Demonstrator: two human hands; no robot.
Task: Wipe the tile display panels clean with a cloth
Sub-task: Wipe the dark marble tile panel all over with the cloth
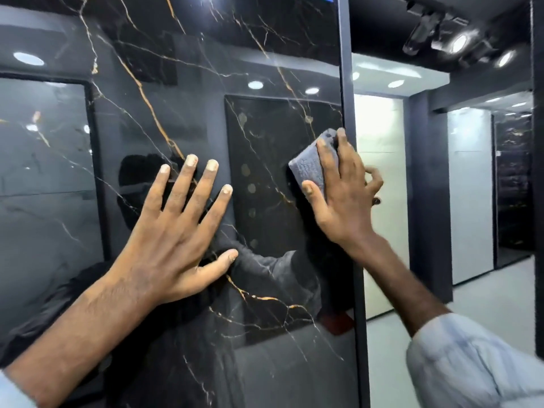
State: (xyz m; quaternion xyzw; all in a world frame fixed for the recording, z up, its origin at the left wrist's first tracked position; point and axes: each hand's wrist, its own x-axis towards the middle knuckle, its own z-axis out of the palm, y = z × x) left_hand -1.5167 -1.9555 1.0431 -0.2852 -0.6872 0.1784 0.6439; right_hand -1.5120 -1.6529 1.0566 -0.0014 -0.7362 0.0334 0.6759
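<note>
A tall glossy black tile panel (188, 83) with gold and white veins fills the left and middle of the view. My left hand (176, 231) lies flat on it, fingers spread and straight. My right hand (341, 195) presses a folded grey cloth (309, 166) against the panel close to its right edge. The thumb and first fingers lie over the cloth, while the outer fingers curl past the dark metal frame edge (348, 113).
Right of the frame edge, a corridor with a pale floor (471, 290) runs back. White and dark tile panels (468, 187) stand along it. Spotlights (459, 42) hang from the dark ceiling. The panel's gloss mirrors the room and my arms.
</note>
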